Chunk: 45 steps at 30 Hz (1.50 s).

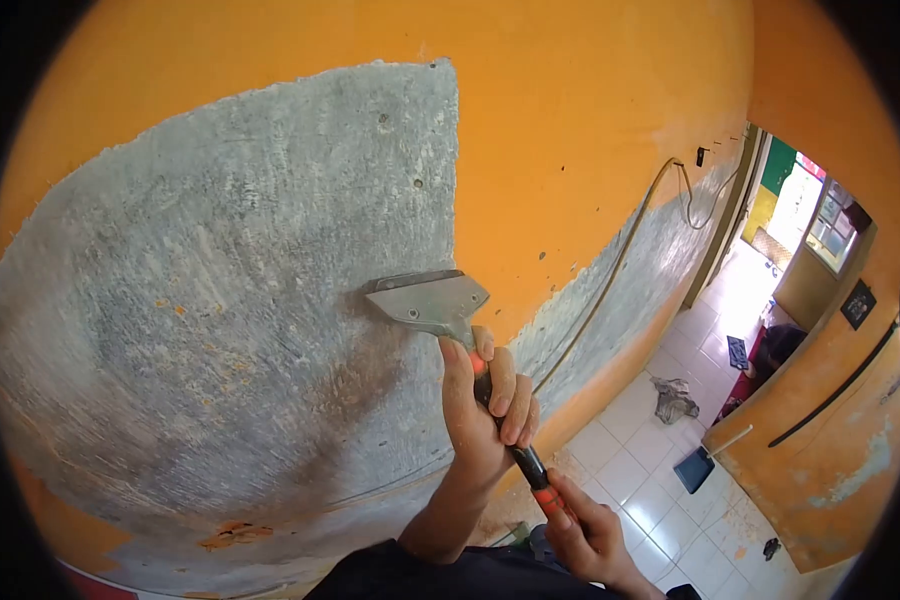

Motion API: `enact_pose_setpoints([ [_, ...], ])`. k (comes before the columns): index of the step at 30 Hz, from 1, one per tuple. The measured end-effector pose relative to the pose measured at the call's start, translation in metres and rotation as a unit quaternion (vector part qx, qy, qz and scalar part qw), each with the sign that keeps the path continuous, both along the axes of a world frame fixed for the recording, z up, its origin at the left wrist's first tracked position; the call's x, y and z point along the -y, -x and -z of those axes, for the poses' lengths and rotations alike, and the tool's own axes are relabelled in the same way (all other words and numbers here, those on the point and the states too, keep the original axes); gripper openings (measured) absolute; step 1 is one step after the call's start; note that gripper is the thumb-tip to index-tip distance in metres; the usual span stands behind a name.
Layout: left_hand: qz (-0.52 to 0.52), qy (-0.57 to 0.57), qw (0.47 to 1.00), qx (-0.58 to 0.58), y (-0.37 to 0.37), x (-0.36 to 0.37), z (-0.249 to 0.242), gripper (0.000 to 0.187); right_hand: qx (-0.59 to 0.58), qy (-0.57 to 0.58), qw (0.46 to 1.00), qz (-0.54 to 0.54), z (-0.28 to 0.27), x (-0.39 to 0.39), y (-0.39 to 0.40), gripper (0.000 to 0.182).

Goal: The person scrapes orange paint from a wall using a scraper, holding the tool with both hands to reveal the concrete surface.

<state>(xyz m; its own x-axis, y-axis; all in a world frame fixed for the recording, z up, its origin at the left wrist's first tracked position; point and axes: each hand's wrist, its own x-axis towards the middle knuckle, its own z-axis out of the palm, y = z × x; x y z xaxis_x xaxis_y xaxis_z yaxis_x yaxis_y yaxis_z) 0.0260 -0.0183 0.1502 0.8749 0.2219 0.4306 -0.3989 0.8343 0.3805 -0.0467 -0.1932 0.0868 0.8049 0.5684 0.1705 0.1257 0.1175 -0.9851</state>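
A long-handled scraper [430, 304] with a wide metal head lies against the wall, its blade at the border between bare grey plaster [300, 200] and orange paint [570, 90]. My left hand [485, 400] is wrapped round the handle just below the head, thumb pointing up along it. Lower down, my right hand [585, 530] grips the black and orange end of the handle. The handle slants down to the right between the two hands.
A hose [610, 285] hangs along the wall to the right. On the tiled floor [625, 455] are a blue dustpan [694, 470], a crumpled grey bag [674, 400] and debris. A person [778, 346] is low down near the doorway, partly hidden.
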Motion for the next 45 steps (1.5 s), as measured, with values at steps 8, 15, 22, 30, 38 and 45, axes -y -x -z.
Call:
enact_pose_setpoints([
  [8, 0.024, 0.033, 0.997, 0.072, -0.014, 0.003, -0.004, 0.039, 0.050, 0.020, 0.999, 0.007, -0.004, 0.002, -0.004, 0.047],
  [15, -0.010, 0.038, 0.998, 0.058, -0.013, 0.010, -0.011, 0.039, 0.074, 0.018, 0.997, -0.012, -0.019, 0.007, -0.014, 0.048],
  [22, -0.041, 0.044, 0.997, 0.053, -0.019, 0.014, -0.036, 0.040, 0.050, 0.033, 0.998, -0.003, -0.041, 0.016, -0.025, 0.046],
  [30, -0.057, 0.028, 0.998, -0.010, -0.015, 0.019, -0.023, 0.039, 0.355, 0.076, 0.927, 0.096, -0.003, 0.023, -0.023, 0.054],
  [38, -0.054, 0.005, 0.999, -0.001, -0.011, 0.016, -0.032, 0.037, 0.324, 0.045, 0.942, 0.069, -0.013, 0.018, -0.020, 0.054],
  [45, -0.046, 0.011, 0.998, 0.034, -0.014, 0.017, -0.045, 0.038, 0.224, 0.041, 0.974, -0.012, -0.038, 0.026, -0.015, 0.052],
])
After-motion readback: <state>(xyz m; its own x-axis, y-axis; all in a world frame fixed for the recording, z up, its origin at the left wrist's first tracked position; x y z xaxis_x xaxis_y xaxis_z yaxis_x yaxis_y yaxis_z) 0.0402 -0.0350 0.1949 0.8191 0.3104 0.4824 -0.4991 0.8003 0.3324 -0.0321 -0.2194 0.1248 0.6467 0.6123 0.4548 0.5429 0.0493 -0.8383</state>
